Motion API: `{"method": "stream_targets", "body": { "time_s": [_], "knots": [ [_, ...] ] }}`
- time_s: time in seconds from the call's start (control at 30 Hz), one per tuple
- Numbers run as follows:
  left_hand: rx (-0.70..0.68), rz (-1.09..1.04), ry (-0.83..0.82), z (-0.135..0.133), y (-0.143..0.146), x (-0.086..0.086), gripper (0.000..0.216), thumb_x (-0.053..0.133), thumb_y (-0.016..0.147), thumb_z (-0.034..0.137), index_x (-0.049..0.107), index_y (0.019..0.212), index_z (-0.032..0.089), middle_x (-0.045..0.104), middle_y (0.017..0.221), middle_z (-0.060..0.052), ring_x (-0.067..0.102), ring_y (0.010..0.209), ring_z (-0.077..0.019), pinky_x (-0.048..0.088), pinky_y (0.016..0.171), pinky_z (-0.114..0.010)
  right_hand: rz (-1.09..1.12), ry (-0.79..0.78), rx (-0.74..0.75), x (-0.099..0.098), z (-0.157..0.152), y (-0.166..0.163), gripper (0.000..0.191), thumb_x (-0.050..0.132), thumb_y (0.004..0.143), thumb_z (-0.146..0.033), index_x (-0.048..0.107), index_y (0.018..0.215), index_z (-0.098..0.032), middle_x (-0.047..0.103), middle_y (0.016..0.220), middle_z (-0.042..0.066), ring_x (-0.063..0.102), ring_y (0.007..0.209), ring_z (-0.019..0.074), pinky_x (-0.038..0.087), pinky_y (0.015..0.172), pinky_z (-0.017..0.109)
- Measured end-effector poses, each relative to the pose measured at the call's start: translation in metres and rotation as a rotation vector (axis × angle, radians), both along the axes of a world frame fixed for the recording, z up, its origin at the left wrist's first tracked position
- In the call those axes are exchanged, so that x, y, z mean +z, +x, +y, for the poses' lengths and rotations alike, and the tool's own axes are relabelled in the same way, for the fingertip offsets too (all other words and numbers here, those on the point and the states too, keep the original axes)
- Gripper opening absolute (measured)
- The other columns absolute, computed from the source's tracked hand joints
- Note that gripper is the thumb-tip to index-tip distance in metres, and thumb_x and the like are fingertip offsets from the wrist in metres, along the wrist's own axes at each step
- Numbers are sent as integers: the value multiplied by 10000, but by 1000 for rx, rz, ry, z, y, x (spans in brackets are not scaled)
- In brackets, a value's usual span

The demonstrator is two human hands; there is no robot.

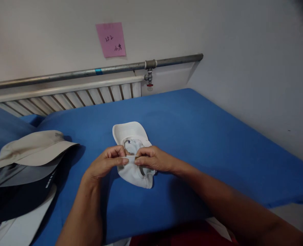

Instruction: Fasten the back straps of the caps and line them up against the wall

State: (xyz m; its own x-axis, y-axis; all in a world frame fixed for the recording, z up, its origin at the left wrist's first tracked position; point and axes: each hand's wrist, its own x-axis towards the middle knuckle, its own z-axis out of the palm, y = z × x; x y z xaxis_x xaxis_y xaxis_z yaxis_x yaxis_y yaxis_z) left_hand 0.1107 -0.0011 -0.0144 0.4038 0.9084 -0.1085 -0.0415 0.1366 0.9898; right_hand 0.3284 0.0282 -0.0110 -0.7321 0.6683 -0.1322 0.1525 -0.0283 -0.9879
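Note:
A white baseball cap (133, 131) lies upside down on the blue-covered table, its brim pointing away from me and its inside showing. My left hand (109, 160) pinches one end of the cap's back strap (131, 159) between thumb and fingers. On the other side, my right hand (152, 159) grips the same strap with the thumb on top. Both hands are close together, with a short piece of strap between them. The opening at the back of the cap shows below my right hand. My fingertips behind the strap are partly hidden.
At the left stands a stack of several caps, with a beige cap (36, 148) on top. Beyond the far edge of the blue table cover (192, 136) are a white radiator (87, 96) and a metal pipe (177, 60). A pink note (111, 40) hangs on the wall.

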Motion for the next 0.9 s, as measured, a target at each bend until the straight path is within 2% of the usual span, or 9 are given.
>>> {"method": "stream_targets", "body": {
  "time_s": [0.27, 0.57, 0.63, 0.73, 0.8, 0.9],
  "knots": [
    [-41, -11, 5, -2, -1, 4, 213, 733, 724, 231, 556, 653, 136, 622, 749, -17, 521, 659, -108, 362, 601, -237, 4, 43, -44, -1, -5, -4, 252, 646, 784, -378, 572, 693, -155, 464, 544, -53, 400, 510, 64, 325, 493, 198],
    [38, 67, 18, 0, 8, 4, 267, 720, 738, 286, 500, 659, 156, 534, 657, 22, 459, 612, -97, 324, 571, -230, 7, 18, -91, -5, 0, -5, 174, 616, 783, -302, 541, 704, -167, 470, 583, -49, 397, 515, 66, 332, 500, 203],
    [49, 113, 25, -1, 13, 8, 272, 714, 741, 298, 493, 662, 161, 512, 637, 32, 441, 591, -92, 315, 554, -226, 37, 106, -136, -5, 1, -4, 140, 655, 750, -269, 581, 823, -174, 534, 699, -29, 456, 598, 81, 378, 565, 215],
    [55, 176, 52, -3, 18, 12, 260, 692, 761, 321, 499, 680, 165, 497, 616, 37, 425, 563, -90, 306, 530, -224, 63, 299, -146, -4, 1, -3, 220, 688, 731, -245, 616, 933, -195, 597, 872, -2, 519, 745, 111, 420, 702, 251],
    [30, 216, 80, -4, 17, 14, 224, 677, 776, 333, 533, 730, 167, 522, 646, 26, 448, 580, -101, 322, 536, -228, 76, 346, -98, -3, 0, -1, 162, 668, 757, -240, 637, 909, -191, 611, 868, 0, 539, 781, 121, 422, 749, 264],
    [7, 312, 182, -5, 13, 16, 202, 678, 778, 303, 603, 926, 187, 625, 856, -27, 559, 788, -167, 416, 683, -271, 118, 261, -75, 0, 4, 6, 171, 669, 750, -228, 656, 917, -191, 620, 851, -7, 555, 785, 124, 423, 739, 258]
  ]
}}
